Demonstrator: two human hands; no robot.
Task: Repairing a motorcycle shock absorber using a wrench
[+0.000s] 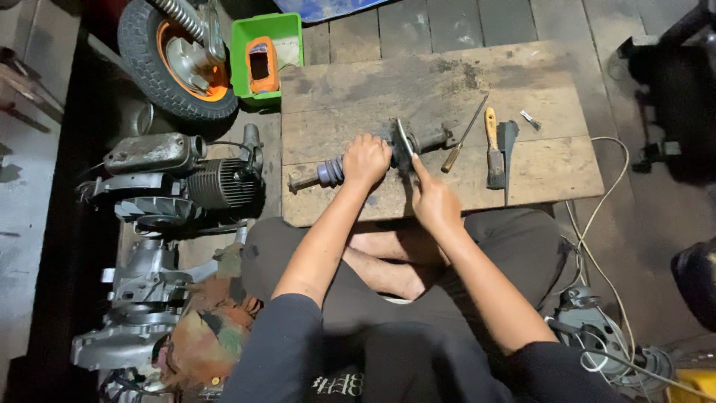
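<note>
Light fell evenly from above onto the wooden board (pixel 440 97), which was the brightest area. The left edge and the right corners sank into deep shadow. The arms cast soft shadows on the lap. Focus was fairly sharp at centre, with slight softness and wide-angle bending toward the edges.

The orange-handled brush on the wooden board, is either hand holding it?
No, the brush lies untouched on the board, right of both hands gripping the shaft part.

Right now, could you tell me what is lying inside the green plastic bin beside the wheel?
The green bin holds an orange-cased device with a dark face, tilted against its wall. Whatever lies beneath the device is covered.
</note>
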